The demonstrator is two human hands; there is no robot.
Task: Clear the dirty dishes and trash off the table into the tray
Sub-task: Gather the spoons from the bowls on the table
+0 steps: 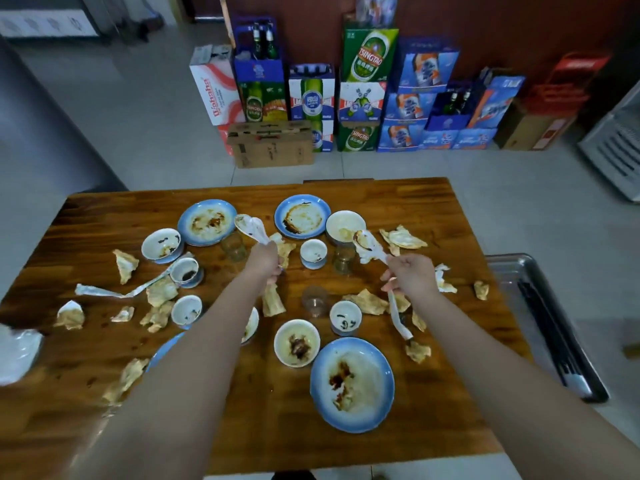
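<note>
Over the middle of the wooden table [398,441], my left hand [264,260] grips the handle of a white soup spoon [248,227], bowl end raised away from me. My right hand [412,276] grips a second white spoon [367,244] together with a long white paper strip [399,318] that hangs down from the fist. Blue-rimmed plates [351,382] [207,221] [302,216], small white bowls [296,342] [161,244] [345,226], little cups and crumpled stained napkins [403,239] lie scattered on the table. The metal tray [519,268] sits off the table's right edge.
Clear glasses [234,244] [343,259] [314,301] stand among the dishes. Dark chopsticks [550,337] lie in the tray. Stacked beer cartons [369,84] and a cardboard box [272,143] line the far wall. A crumpled plastic wrapper [17,351] lies at the left edge.
</note>
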